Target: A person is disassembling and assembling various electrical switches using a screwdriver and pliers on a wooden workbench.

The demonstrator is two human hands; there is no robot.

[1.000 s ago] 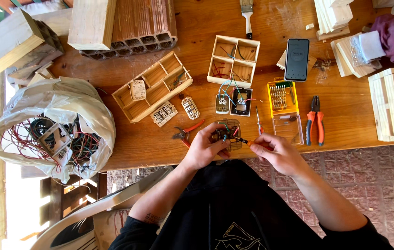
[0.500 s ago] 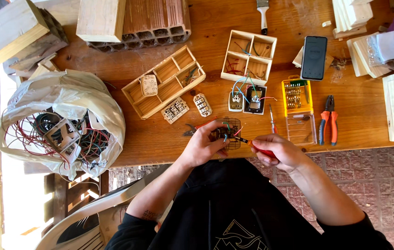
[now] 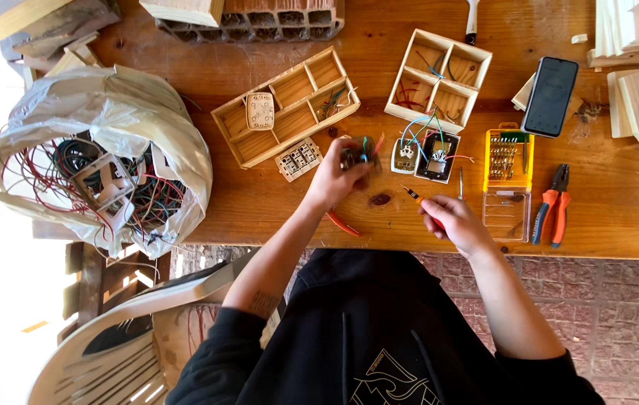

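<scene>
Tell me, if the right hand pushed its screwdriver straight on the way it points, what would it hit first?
Likely the wired part in the left hand; the right hand aims its screwdriver up-left, though depth is unclear.

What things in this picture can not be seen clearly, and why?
- Head view: the small wired part in the left hand is mostly covered by the fingers; its kind is unclear.
- The screwdriver handle is hidden in the right hand.
- Bits in the yellow case are too small.
- The wooden blocks are cut off by the frame's edge.
</scene>
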